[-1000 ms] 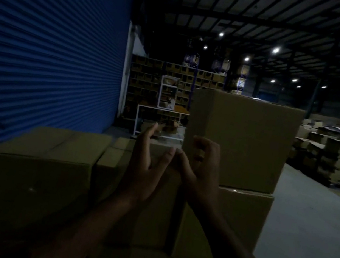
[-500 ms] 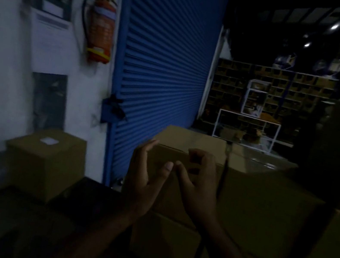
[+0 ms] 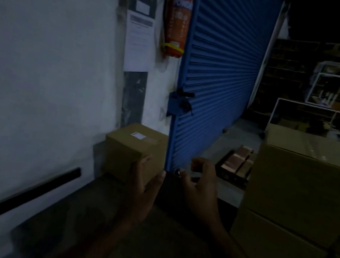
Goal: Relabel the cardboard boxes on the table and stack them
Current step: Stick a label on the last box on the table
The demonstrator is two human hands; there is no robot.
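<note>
Against the wall, the small labelled box (image 3: 136, 145) has come into view as the head swings left from the big stack (image 3: 303, 193)—likely the next one to fetch. Left hand (image 3: 142, 187) and right hand (image 3: 200, 184) hover loosely open, holding nothing.

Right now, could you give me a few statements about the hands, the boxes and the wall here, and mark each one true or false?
1. A small box with a white label on top sits by the wall. True.
2. The left hand is gripping that box. False: both hands are raised in front of it, and no grip on it shows.
3. A fire extinguisher hangs on the wall left of the blue shutter. True.
4. The shutter is rolled up. False: its slats reach down to behind the hands.
5. Stacked boxes stand to the right of the right hand. True.
</note>
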